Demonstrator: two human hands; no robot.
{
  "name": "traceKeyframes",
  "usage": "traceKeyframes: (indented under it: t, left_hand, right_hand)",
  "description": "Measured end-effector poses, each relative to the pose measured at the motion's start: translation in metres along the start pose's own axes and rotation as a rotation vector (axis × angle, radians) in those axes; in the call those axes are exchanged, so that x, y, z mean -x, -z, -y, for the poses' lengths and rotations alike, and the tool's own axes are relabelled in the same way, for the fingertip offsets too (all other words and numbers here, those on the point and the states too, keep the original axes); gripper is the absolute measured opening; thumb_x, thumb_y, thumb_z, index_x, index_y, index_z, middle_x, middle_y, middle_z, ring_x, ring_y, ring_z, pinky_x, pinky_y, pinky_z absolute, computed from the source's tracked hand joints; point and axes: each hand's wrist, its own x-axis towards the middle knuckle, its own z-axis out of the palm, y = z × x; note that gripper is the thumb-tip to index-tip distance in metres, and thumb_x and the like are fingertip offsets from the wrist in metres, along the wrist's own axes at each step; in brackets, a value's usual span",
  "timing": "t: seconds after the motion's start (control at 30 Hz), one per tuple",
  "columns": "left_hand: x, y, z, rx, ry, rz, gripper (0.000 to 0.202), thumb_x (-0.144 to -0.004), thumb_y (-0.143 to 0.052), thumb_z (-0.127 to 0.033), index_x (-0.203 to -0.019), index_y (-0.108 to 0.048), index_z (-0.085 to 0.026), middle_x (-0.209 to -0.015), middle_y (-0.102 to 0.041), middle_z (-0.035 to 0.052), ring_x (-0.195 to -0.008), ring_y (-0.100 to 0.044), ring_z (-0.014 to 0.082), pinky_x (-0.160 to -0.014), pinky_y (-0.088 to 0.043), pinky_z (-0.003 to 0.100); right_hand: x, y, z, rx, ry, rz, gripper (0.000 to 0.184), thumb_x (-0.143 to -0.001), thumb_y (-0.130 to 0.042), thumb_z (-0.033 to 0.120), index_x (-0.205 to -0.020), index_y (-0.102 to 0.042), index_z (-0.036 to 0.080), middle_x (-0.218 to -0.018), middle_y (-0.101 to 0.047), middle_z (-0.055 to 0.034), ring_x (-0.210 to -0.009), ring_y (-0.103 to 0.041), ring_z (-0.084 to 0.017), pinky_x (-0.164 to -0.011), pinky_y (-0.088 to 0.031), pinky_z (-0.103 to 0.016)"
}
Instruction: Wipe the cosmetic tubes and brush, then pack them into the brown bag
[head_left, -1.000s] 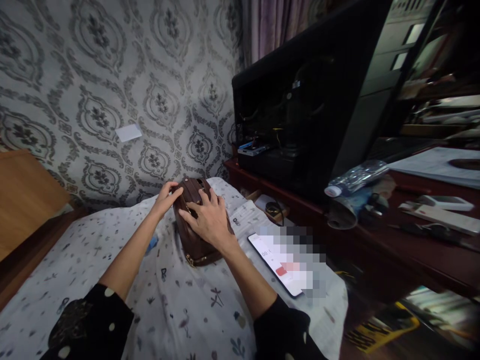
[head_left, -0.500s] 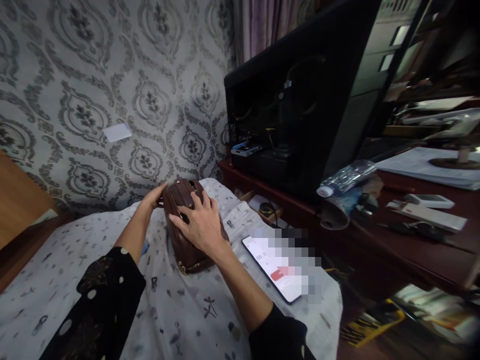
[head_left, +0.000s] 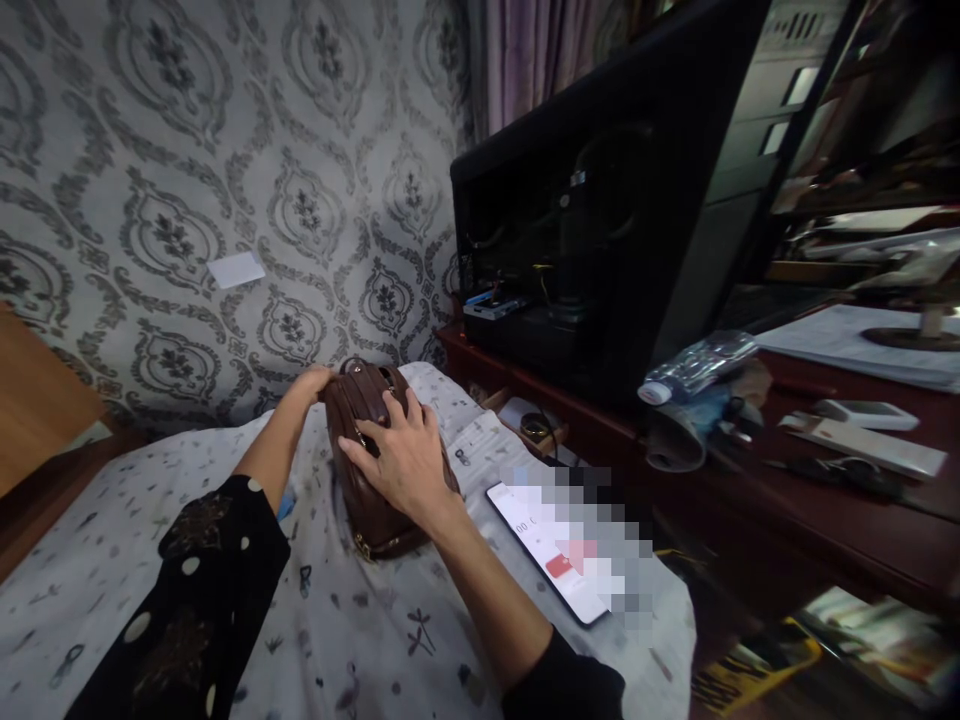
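Observation:
A brown leather bag (head_left: 352,415) with gold-coloured zips lies on a white printed cloth (head_left: 330,640). Spread over its top is my right hand (head_left: 405,450), fingers apart and resting on the leather near a zip. My left hand (head_left: 319,383) is at the bag's far left side; its fingers are mostly hidden there. To the right of the bag a phone (head_left: 536,540) lies face up with its screen lit, part of it blurred out by blocks.
A black computer case (head_left: 667,200) stands on a dark red desk (head_left: 825,520) at the right. A clear plastic bottle (head_left: 697,365), papers (head_left: 847,335) and small items lie on the desk. Patterned wallpaper (head_left: 292,220) rises behind the bed.
The view has shifted slightly, so most things sit a little lower. My left hand has moved slightly at the bag's side; my right hand stays on top.

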Motion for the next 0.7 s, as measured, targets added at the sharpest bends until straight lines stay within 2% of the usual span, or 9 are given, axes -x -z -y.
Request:
traceKeyframes:
  t: [0.07, 0.17, 0.3, 0.5, 0.7]
  left_hand:
    - [0.003, -0.001, -0.001, 0.023, -0.008, -0.058, 0.031, -0.075, -0.073, -0.042, -0.065, -0.057, -0.017, -0.053, -0.056, -0.0024, -0.053, -0.056, 0.0137, -0.055, -0.044, 0.027]
    - [0.011, -0.001, 0.000, 0.058, -0.080, -0.137, 0.030, -0.068, -0.072, -0.038, -0.058, -0.051, -0.020, -0.048, -0.049, -0.0043, -0.052, -0.051, 0.0137, -0.051, -0.036, 0.026]
    - [0.021, 0.001, -0.003, 0.080, -0.204, -0.164, 0.027, -0.066, -0.068, -0.037, -0.056, -0.048, -0.021, -0.048, -0.045, -0.0052, -0.054, -0.047, 0.0133, -0.052, -0.032, 0.024]
    - [0.016, 0.000, -0.024, 0.025, -0.235, -0.072, 0.019, -0.061, -0.069, -0.037, -0.062, -0.059, -0.021, -0.054, -0.056, -0.0024, -0.055, -0.052, 0.0159, -0.053, -0.037, 0.026]
    - [0.000, -0.023, -0.055, -0.103, -0.220, 0.072, 0.020, -0.052, -0.081, -0.034, -0.058, -0.067, -0.020, -0.044, -0.052, -0.0015, -0.048, -0.049, 0.0177, -0.047, -0.034, 0.029]
  right_hand:
    - [0.000, -0.001, 0.000, 0.002, 0.000, -0.005, 0.050, -0.097, -0.043, 0.063, -0.121, -0.074, 0.032, -0.151, -0.051, -0.0130, -0.143, -0.036, -0.040, -0.112, -0.031, -0.058]
    - [0.000, -0.003, -0.001, 0.003, -0.003, -0.015, 0.050, -0.097, -0.043, 0.063, -0.120, -0.075, 0.032, -0.150, -0.052, -0.0124, -0.143, -0.036, -0.040, -0.112, -0.031, -0.058]
    - [0.000, -0.004, -0.001, 0.004, 0.003, -0.020, 0.051, -0.097, -0.042, 0.063, -0.120, -0.075, 0.032, -0.150, -0.052, -0.0119, -0.143, -0.036, -0.040, -0.112, -0.031, -0.058]
    - [0.000, -0.001, 0.000, 0.002, -0.001, -0.004, 0.050, -0.098, -0.041, 0.063, -0.121, -0.074, 0.033, -0.151, -0.051, -0.0122, -0.143, -0.035, -0.040, -0.112, -0.031, -0.058]
    - [0.000, 0.001, 0.001, -0.013, -0.012, 0.018, 0.047, -0.097, -0.045, 0.062, -0.122, -0.074, 0.034, -0.152, -0.049, -0.0115, -0.145, -0.034, -0.040, -0.112, -0.031, -0.058]
